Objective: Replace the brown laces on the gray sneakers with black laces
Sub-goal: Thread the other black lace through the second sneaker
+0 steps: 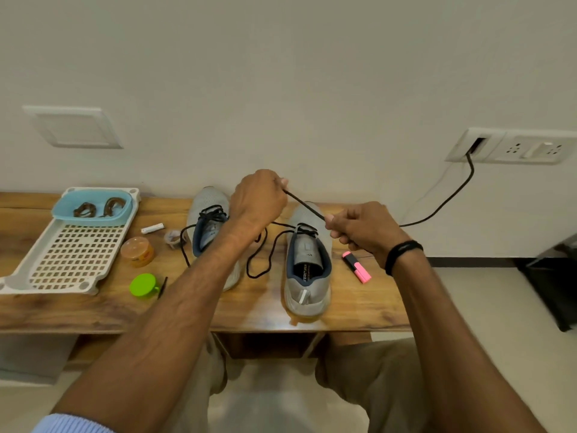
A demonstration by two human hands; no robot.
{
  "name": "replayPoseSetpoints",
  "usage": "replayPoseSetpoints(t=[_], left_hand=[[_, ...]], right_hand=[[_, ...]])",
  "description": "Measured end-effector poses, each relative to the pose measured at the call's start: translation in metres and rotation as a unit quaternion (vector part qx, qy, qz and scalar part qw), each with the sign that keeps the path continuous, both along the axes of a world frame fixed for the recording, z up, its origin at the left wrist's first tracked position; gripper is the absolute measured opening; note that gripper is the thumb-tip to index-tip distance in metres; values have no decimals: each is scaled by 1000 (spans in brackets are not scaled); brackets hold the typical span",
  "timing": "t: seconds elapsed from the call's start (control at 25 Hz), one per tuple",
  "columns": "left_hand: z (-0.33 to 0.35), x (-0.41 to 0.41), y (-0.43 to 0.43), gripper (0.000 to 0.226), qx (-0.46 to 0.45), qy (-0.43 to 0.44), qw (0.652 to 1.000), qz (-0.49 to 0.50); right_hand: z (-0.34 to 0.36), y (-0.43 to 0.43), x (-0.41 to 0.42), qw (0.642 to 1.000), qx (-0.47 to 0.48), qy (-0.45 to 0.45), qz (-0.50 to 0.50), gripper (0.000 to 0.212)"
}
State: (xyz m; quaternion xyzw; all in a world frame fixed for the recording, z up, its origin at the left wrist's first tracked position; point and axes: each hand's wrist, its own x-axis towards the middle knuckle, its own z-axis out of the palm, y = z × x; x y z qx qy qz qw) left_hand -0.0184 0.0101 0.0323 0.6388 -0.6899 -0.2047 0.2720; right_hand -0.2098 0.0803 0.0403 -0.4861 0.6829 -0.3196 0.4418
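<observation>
Above a gray mesh sneaker [307,260] on a wooden tabletop [265,307], two hands are stretching a thin black lace [304,204] taut. The left hand [257,200] is pinching one end over the toe; the right hand [362,231] is clamping it with curled fingers beside the eyelets. Left of this sneaker its twin [207,220] is sitting black-laced; farther left, coiled brown laces [96,209] are lying in a blue tub [93,192].

Clutter on a wooden worktop [359,307]
A perforated beige tray [71,254] with a blue tub [93,195] fills the left end. An orange jar [138,251] and a green-lidded cup [144,285] sit just beside it, and a pink highlighter [356,266] lies near the right edge.
</observation>
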Motion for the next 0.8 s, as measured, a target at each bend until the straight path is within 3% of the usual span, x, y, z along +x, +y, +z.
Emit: replayPoseSetpoints(t=[0.12,0.2,0.32,0.4,0.48,0.64,0.8], left_hand=[[-5,9,11,26,-56,-87,993,65],[-13,3,11,32,-81,-100,992,-3],[-21,-26,5,40,11,-11,984,-179],[-25,-33,0,31,50,47,973,-222],[-28,-27,-8,26,49,82,974,-205],[-45,-18,-18,19,-2,29,994,-109],[-66,-32,-13,23,-32,-7,984,-175]], right_hand=[[-5,-5,2,999,-2,28,16,14],[-10,-17,11,998,-7,43,34,15],[-16,-36,20,999,-44,31,4,7],[-21,-45,18,997,-66,33,-28,11],[-27,-47,14,997,-64,1,-36,16],[-37,-49,7,993,-53,-88,-57,9],[-48,-54,9,991,-55,-76,-96,9]])
